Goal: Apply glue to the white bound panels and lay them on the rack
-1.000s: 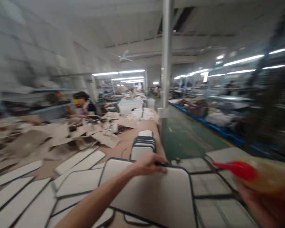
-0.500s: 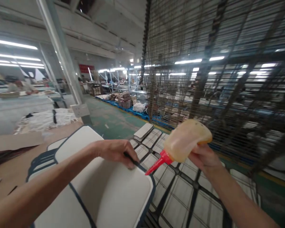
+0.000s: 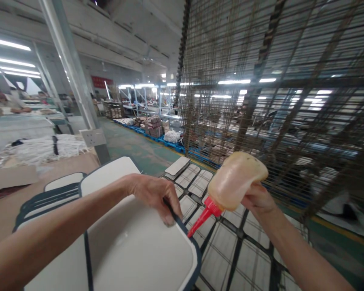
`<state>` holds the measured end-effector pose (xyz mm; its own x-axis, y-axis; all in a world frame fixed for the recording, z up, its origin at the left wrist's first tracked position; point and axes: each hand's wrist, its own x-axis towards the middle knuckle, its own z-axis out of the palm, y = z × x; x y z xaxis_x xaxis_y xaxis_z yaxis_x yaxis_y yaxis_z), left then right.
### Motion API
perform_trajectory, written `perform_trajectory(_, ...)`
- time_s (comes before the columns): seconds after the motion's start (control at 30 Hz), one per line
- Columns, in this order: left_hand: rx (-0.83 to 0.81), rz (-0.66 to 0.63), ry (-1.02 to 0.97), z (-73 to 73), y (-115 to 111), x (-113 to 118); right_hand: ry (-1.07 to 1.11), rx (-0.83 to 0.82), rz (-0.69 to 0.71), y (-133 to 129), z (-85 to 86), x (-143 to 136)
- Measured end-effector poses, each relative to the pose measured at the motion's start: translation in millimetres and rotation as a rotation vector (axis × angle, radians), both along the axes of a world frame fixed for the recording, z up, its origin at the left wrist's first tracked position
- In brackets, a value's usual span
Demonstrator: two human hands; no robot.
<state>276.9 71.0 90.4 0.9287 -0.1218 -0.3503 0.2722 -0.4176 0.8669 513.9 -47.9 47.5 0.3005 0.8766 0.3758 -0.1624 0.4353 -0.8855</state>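
Note:
My left hand [image 3: 156, 198] pinches the far edge of a white panel with a dark blue border [image 3: 145, 246], bending it up slightly. In my right hand [image 3: 257, 198] is a translucent yellowish squeeze bottle [image 3: 235, 180], tipped downward. Its red nozzle [image 3: 202, 220] points at the panel's border near the rounded corner, and the tip appears to touch it. More white panels [image 3: 109, 173] with dark blue edges lie overlapped beneath and to the left of my left forearm.
A wire rack [image 3: 224, 242] bearing rows of white panels lies ahead, and a tall wire-mesh frame [image 3: 245, 81] rises at right. Brown board covers the table [image 3: 75, 161] at left, near a metal post [image 3: 69, 68]. Bundles on blue pallets [image 3: 151, 129] line the green floor. People sit far left.
The bottle's nozzle tip has moved along the panel's border, nearer the corner. My left hand still grips the edge. The whole view has turned slightly to the right.

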Motion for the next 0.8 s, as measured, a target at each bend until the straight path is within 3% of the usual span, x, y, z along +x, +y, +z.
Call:
perform_trajectory(0.3, -0.053, 0.069, -0.023, -4.0, -3, -17, -0.007, -0.012, 0.117, 10, 2.1, -12)
perform_trajectory(0.5, -0.034, 0.125, 0.016, -3.0, -5, -29, -0.026, 0.02, 0.093, 8, 2.7, -19)
perform_trajectory(0.8, 0.049, 0.21, -0.082, -7.7, -2, -50, -0.019, 0.055, 0.086, 1, -5.9, -22)
